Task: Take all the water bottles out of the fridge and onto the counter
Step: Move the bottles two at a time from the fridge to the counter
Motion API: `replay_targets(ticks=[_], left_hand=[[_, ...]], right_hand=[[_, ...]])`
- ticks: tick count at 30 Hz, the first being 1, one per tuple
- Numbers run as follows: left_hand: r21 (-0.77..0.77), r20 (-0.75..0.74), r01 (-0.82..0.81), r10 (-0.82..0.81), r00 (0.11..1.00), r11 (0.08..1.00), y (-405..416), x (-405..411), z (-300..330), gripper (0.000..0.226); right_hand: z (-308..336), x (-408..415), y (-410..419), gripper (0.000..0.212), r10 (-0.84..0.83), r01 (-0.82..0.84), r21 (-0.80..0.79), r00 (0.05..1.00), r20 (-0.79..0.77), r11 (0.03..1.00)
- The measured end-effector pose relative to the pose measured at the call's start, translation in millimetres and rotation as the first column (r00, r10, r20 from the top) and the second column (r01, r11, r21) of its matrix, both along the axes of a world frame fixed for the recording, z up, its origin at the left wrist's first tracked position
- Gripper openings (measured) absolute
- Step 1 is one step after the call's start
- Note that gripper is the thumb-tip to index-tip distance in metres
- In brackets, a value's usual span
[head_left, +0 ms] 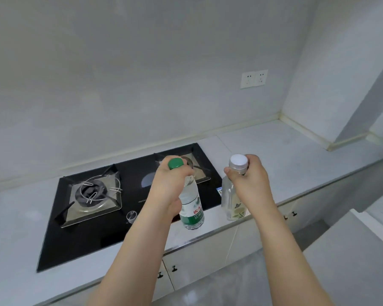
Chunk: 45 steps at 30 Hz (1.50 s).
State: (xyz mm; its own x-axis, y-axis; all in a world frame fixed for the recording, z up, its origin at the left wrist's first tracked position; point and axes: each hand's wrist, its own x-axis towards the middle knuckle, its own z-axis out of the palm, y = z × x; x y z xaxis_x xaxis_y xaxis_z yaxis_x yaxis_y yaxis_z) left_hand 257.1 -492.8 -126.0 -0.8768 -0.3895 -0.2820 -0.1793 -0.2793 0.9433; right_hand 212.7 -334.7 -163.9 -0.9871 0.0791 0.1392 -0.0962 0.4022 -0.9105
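My left hand (167,184) grips the neck of a clear water bottle with a green cap and a green-and-white label (191,208). Its base is at the front strip of the pale counter (285,164), just right of the stove. My right hand (248,180) holds the neck of a second clear bottle with a white cap (232,202), upright beside the first, near the counter's front edge. Whether either base touches the counter I cannot tell. The fridge is out of view.
A black two-burner gas stove (97,217) is set into the counter on the left, with a control knob (131,216) near its front. A double wall socket (254,79) is on the back wall. White cabinet doors with dark handles (174,268) run below the counter.
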Motion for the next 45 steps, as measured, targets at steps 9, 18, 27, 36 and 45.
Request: replay_targets(ticks=[9,18,27,36,45], left_hand=[[-0.053,-0.076,-0.058,0.054,0.996,0.997,-121,76,18,0.024],[-0.029,-0.089,-0.167,0.164,0.982,0.985,-272,172,18,0.026],[-0.07,-0.049,-0.349,0.346,0.937,0.935,-392,249,4,0.024],[-0.019,-0.011,-0.489,0.489,0.872,0.872,-459,263,-16,0.026],[-0.263,0.003,-0.543,0.563,0.826,0.798,-524,220,-7,0.022]], right_hand=[[18,45,-133,0.037,0.186,-0.185,0.052,0.982,-0.016,0.981],[27,112,-292,0.041,0.359,-0.356,0.118,0.933,-0.007,0.927],[19,169,-415,0.038,0.496,-0.494,0.124,0.868,0.018,0.861],[14,168,-505,0.035,0.573,-0.568,0.136,0.82,0.005,0.812],[11,120,-586,0.032,0.681,-0.679,0.065,0.732,-0.019,0.732]])
